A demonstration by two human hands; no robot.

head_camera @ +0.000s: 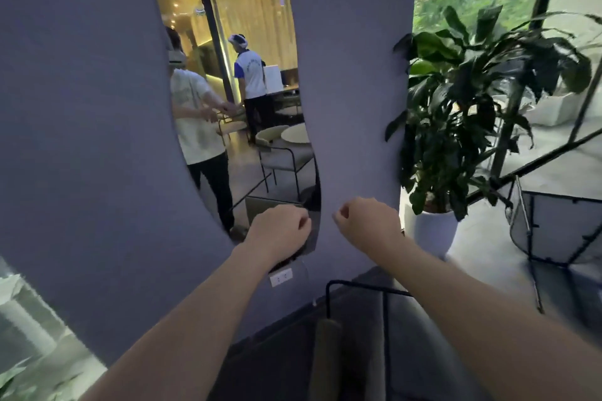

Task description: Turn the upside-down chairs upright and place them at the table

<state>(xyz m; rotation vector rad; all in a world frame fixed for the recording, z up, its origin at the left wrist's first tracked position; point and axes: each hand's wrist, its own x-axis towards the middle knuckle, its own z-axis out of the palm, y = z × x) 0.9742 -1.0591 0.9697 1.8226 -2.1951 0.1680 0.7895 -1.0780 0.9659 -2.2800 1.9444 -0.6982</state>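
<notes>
Both hands raised, curled shut, holding nothing, above the black wire-framed grey chair (358, 319).
Left hand (280, 228) and right hand (368, 225) should drop to that chair's frame and grip wide apart before lifting.

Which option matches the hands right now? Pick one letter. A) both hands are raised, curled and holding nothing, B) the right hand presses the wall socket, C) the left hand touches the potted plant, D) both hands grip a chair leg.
A: the left hand and right hand are loosely curled in mid-air before the wall mirror, above the black chair frame, with nothing in either grip.
</notes>
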